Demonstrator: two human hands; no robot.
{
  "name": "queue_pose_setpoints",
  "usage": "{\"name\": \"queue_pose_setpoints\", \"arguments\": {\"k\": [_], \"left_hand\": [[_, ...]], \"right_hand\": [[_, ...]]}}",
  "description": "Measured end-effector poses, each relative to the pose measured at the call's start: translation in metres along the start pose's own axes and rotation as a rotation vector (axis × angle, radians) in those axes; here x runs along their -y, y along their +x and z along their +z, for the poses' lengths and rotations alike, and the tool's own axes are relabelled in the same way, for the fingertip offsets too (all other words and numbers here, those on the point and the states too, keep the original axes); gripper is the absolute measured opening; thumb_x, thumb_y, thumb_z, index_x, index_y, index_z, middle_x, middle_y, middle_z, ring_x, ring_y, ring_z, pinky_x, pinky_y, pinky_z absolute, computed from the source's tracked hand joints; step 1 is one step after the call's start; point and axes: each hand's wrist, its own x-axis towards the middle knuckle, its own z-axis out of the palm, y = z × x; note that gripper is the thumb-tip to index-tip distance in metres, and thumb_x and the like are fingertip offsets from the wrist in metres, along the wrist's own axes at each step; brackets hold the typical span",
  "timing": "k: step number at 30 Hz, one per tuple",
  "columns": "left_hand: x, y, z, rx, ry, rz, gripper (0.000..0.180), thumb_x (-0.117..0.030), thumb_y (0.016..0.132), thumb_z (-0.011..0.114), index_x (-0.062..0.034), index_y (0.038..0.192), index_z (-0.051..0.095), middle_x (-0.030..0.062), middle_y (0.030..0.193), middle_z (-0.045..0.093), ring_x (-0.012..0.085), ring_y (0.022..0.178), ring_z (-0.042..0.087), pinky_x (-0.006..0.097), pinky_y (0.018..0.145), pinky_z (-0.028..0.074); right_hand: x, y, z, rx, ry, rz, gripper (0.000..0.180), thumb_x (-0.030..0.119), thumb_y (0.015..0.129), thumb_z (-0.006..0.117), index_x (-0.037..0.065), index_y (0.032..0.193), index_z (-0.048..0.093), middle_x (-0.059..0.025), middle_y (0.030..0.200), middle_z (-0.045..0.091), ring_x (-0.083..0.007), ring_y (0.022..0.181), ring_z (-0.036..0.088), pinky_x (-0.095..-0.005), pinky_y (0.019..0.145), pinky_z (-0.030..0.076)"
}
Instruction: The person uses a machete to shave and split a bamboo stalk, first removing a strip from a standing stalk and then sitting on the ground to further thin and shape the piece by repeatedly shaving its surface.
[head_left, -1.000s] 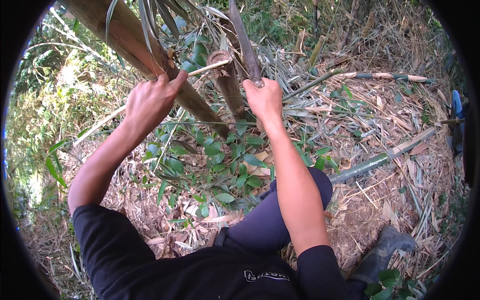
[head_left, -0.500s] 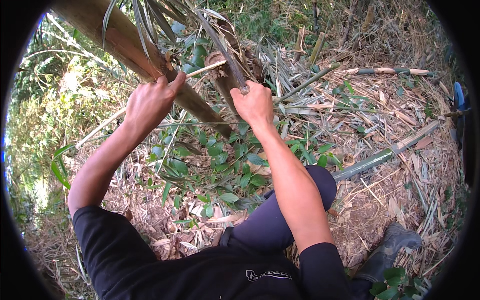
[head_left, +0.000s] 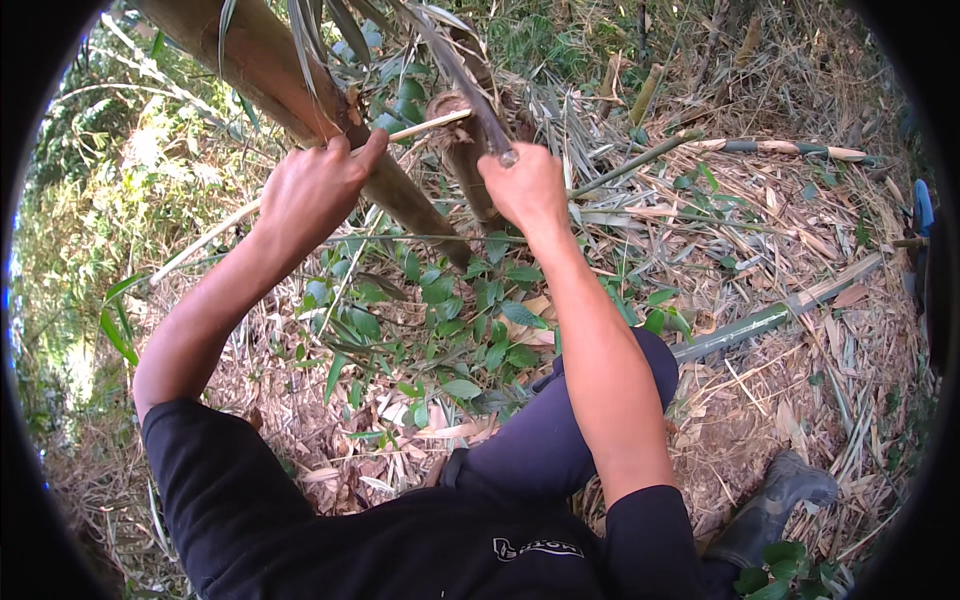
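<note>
My left hand (head_left: 315, 190) is closed around a thin pale stick (head_left: 205, 243), its thumb lying along the top. The stick runs from the lower left to a peeled tip beside a cut bamboo stump (head_left: 463, 165). Against the back of this grip leans a thick brown bamboo stem (head_left: 405, 195). My right hand (head_left: 527, 185) is closed on the near end of a long dark machete (head_left: 462, 75), whose handle is mostly hidden in the fist. The blade points up and left, passing close to the stick's tip.
Green leafy seedlings (head_left: 440, 300) grow below my hands. A split green bamboo pole (head_left: 745, 325) lies on dry leaf litter to the right, with another cut pole (head_left: 780, 148) farther back. My rubber boot (head_left: 775, 505) stands at the lower right.
Both hands sit slightly higher and farther right in the picture, still holding the stick and the machete. The background has shifted a little to the right as well.
</note>
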Motion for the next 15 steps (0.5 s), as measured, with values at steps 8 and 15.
{"name": "queue_pose_setpoints", "arguments": {"k": [8, 15], "left_hand": [[0.002, -0.006, 0.002, 0.037, -0.005, -0.01, 0.064, 0.002, 0.084, 0.053, -0.0211, 0.143, 0.046, 0.0155, 0.09, 0.064, 0.0228, 0.055, 0.063, 0.036, 0.04, 0.05], [-0.003, -0.003, -0.002, -0.019, -0.01, -0.015, 0.064, 0.0, 0.084, 0.053, -0.0223, 0.144, 0.044, 0.0149, 0.086, 0.063, 0.0251, 0.057, 0.066, 0.038, 0.043, 0.052]], "right_hand": [[0.01, 0.001, -0.008, 0.143, -0.093, 0.101, 0.028, 0.028, 0.076, 0.066, 0.0, 0.081, 0.072, -0.0243, 0.076, 0.068, -0.0419, 0.078, 0.067, -0.0462, 0.076, 0.053], [-0.042, 0.01, 0.028, 0.154, 0.377, 0.146, 0.032, 0.028, 0.076, 0.064, -0.002, 0.085, 0.071, -0.026, 0.072, 0.066, -0.0395, 0.07, 0.067, -0.0434, 0.071, 0.053]]}}
